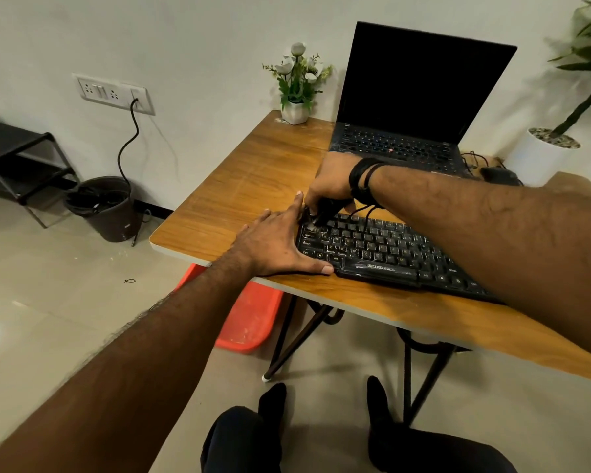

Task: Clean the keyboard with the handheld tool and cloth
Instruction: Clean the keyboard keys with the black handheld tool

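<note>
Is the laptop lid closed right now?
No, the laptop stands open at the back of the table, its dark screen upright and its own keys showing.

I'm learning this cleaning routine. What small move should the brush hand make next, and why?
Probably sweep the handheld tool rightward along the top key row: the right hand holds it at the keyboard's far-left corner, while the left hand steadies that end.

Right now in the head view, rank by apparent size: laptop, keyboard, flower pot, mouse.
1. Open black laptop
2. Black external keyboard, partly hidden by the right arm
3. Small white flower pot
4. Black mouse, similar to the pot; unsure
</note>
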